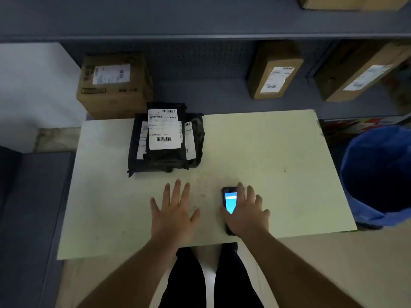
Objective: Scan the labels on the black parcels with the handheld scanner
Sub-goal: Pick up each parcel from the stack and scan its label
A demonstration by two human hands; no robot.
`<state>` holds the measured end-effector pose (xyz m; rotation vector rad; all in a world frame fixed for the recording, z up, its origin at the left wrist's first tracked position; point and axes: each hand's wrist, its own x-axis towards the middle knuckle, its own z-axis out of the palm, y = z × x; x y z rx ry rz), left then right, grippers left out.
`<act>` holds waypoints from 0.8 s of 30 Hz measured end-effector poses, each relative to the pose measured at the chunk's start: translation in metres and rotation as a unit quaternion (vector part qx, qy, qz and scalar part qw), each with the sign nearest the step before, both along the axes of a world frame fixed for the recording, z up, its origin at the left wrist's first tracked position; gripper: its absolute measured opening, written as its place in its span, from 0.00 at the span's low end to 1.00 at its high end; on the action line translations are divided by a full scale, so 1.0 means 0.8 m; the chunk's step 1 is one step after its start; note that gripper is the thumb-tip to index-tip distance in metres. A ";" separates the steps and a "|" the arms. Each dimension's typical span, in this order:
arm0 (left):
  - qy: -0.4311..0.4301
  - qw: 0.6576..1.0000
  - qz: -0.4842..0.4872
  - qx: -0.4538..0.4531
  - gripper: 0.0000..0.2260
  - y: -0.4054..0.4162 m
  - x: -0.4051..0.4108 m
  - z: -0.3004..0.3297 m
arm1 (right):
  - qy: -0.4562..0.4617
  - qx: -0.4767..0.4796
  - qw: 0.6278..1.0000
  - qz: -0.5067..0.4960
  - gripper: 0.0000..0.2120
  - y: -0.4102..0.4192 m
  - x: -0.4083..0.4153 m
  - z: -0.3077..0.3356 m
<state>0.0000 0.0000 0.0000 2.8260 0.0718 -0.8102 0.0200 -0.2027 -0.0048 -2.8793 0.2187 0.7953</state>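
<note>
A stack of black parcels point(165, 160) with white barcode labels lies at the far left part of the pale table point(278, 147). The top parcel's label point(164, 131) faces up. My left hand point(173, 213) lies flat on the table, fingers spread, holding nothing, a short way nearer than the parcels. My right hand point(246, 213) rests palm down over the handheld scanner point(229, 202), which lies on the table with its blue screen lit. The fingers are spread on top of it, not closed around it.
A blue bin point(378, 174) stands right of the table. Cardboard boxes sit on the grey shelf behind: one point(114, 85) at the left, two point(274, 72) point(360, 74) at the right. My legs point(209, 278) show below the table's near edge.
</note>
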 end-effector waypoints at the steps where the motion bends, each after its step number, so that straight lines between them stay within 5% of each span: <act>1: 0.013 1.000 0.000 0.002 0.35 0.001 -0.004 -0.003 | 0.015 0.004 1.000 -0.015 0.47 0.000 -0.002 -0.004; 12: -0.004 0.995 0.037 -0.089 0.36 0.013 -0.031 -0.067 | 0.043 0.007 0.995 -0.090 0.51 -0.003 -0.018 -0.055; 24: -0.017 1.000 -0.017 -0.010 0.37 0.012 -0.047 -0.073 | 0.042 0.029 0.985 -0.165 0.49 0.007 -0.013 -0.076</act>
